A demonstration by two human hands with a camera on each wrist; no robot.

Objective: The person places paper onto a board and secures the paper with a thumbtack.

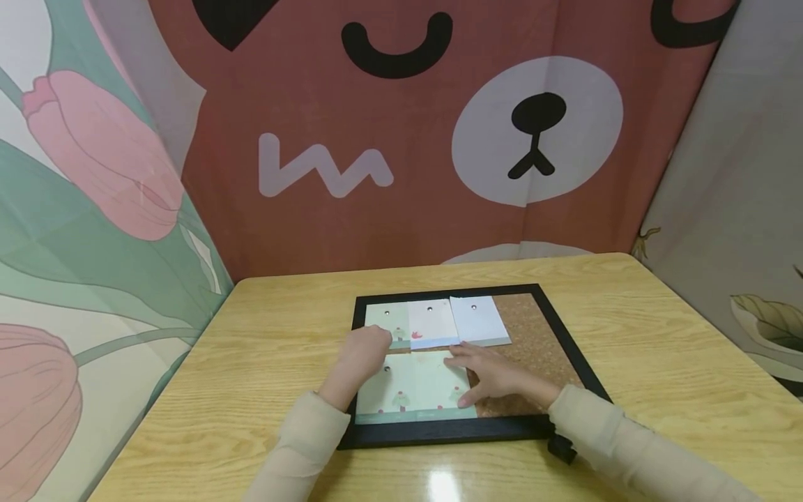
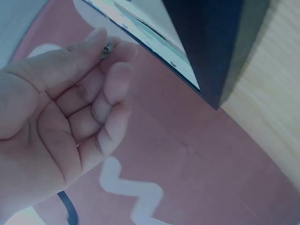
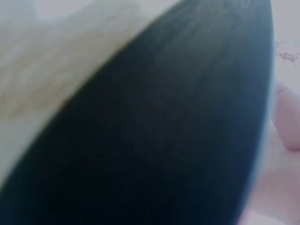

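A cork board [image 1: 523, 328] in a black frame lies on the table, bearing note sheets in two rows. My left hand [image 1: 366, 351] is over the board's left side; in the left wrist view its thumb and forefinger pinch a small metal thumbtack [image 2: 107, 50]. My right hand [image 1: 492, 373] touches the right part of a pale green note sheet [image 1: 436, 383] with spread fingers. Beside that sheet lies another green note sheet [image 1: 376, 397], with a tack near its top. In the right wrist view the black frame [image 3: 154, 126] hides most of the right hand.
Along the top of the board, a green sheet [image 1: 376, 321], a pinkish sheet [image 1: 433, 321] and a bluish-white sheet [image 1: 479, 324] each carry a tack. A small black object [image 1: 561, 448] sits by the frame's near right edge. Patterned cloth [image 1: 351, 230] hangs behind the wooden table [image 1: 251, 390].
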